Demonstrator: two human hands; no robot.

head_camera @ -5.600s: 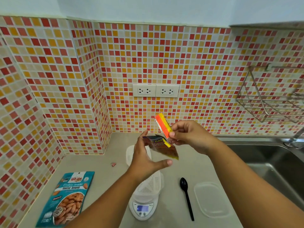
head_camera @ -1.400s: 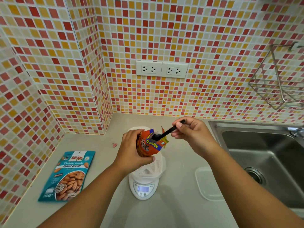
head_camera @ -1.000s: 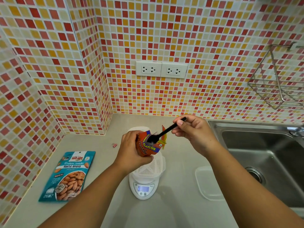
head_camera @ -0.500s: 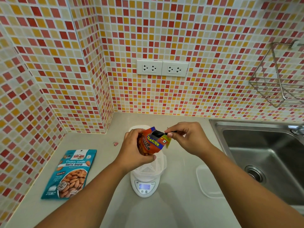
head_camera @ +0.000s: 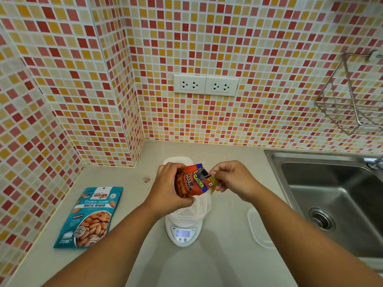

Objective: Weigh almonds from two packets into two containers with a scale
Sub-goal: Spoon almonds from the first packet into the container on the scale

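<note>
The left hand (head_camera: 167, 189) grasps the orange salted-almond packet (head_camera: 191, 181) above the white container (head_camera: 192, 208) on the scale (head_camera: 183, 235). The right hand (head_camera: 234, 179) pinches a black spoon (head_camera: 203, 173) inside the packet's mouth. A teal packet (head_camera: 91, 216) lies left on the tabletop (head_camera: 207, 266).

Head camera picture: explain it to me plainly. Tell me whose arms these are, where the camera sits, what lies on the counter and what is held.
No machine here: a person wears one camera on the head, looking down at their own two bare arms. The left hand holds an orange packet of salted almonds above a white container standing on a small scale. The right hand works a black spoon into the packet's open top; only its dark end shows. On the counter lie a teal packet of roasted almonds at the left, a small pink clip, and a clear lid or container beside the sink.
</note>
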